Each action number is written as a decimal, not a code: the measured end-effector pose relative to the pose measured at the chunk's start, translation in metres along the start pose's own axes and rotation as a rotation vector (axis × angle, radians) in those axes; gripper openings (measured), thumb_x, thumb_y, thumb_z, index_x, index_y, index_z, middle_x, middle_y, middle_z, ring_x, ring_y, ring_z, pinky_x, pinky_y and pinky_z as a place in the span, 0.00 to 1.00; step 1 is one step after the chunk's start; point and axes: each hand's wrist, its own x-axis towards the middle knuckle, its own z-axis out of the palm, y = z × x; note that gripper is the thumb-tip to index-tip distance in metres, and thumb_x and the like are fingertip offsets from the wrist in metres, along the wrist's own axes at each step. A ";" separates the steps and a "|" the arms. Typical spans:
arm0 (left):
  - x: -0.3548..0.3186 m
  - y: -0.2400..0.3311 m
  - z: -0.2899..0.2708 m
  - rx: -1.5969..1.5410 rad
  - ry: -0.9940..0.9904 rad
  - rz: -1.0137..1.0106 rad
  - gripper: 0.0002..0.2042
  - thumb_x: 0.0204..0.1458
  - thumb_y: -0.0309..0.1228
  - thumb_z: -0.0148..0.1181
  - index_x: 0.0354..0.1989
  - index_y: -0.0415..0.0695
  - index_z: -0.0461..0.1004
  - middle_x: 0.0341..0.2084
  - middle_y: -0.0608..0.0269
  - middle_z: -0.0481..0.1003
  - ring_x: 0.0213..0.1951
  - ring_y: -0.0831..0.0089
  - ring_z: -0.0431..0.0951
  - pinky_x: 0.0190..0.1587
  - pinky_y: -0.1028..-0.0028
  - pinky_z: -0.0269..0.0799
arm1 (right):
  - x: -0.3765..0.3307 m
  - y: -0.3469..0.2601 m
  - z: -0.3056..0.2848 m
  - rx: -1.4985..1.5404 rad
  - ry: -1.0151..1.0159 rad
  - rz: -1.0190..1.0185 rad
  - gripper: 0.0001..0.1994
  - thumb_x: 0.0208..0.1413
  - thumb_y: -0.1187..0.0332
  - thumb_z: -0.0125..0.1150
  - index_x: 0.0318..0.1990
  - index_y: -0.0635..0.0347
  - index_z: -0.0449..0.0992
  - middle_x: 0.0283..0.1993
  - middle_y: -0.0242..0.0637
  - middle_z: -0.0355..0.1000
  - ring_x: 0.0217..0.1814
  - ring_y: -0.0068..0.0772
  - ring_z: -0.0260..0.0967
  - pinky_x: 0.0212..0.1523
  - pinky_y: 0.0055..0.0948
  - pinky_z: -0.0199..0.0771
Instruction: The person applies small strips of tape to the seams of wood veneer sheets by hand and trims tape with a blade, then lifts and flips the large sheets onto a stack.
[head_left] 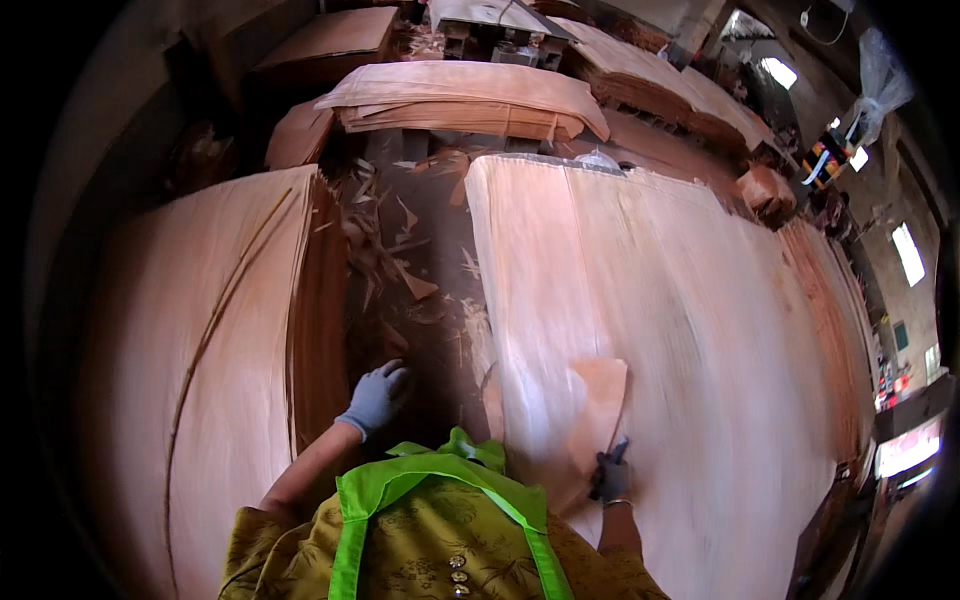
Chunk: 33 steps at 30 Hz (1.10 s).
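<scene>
My left hand (376, 399), in a light grey glove, is over the gap between two stacks of wood veneer; its fingers are loosely bent and apart, with nothing visible in them. My right hand (612, 477), in a dark glove, is low over the right veneer stack (690, 300). Its fingers are closed, and a short dark tip sticks up from them; I cannot tell whether that is a finger or a tool. Just beside this hand, a small pinkish veneer piece (598, 400) lies on the pale top sheet, its lower part blurred.
To the left stands another veneer stack (190, 330), with a long thin stick (215, 318) across it. Veneer scraps (395, 255) litter the floor between the stacks. Ahead lies a lower veneer pile (465, 95); more piles (650, 75) stand at the far right.
</scene>
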 end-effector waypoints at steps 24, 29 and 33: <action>0.691 -0.066 0.123 0.191 -0.140 0.368 0.27 0.51 0.45 0.50 0.56 0.42 0.60 0.53 0.52 0.65 0.54 0.55 0.65 0.50 0.57 0.64 | -0.007 -0.011 0.148 0.249 0.820 -0.043 0.06 0.50 0.72 0.57 0.23 0.57 0.69 0.14 0.26 0.60 0.09 0.19 0.51 0.10 0.21 0.50; 0.797 -0.061 0.152 0.303 -0.157 0.360 0.31 0.51 0.49 0.48 0.60 0.44 0.56 0.58 0.53 0.60 0.61 0.56 0.57 0.58 0.55 0.54 | -0.043 0.005 0.262 0.359 1.115 0.039 0.06 0.51 0.71 0.58 0.25 0.57 0.69 0.15 0.26 0.61 0.09 0.19 0.52 0.10 0.21 0.51; 0.842 -0.056 0.175 0.319 -0.295 0.383 0.33 0.50 0.52 0.46 0.61 0.44 0.55 0.60 0.55 0.58 0.62 0.57 0.55 0.60 0.50 0.47 | -0.053 -0.017 0.348 0.490 1.214 0.155 0.06 0.51 0.71 0.58 0.25 0.57 0.69 0.15 0.26 0.61 0.10 0.19 0.52 0.10 0.22 0.52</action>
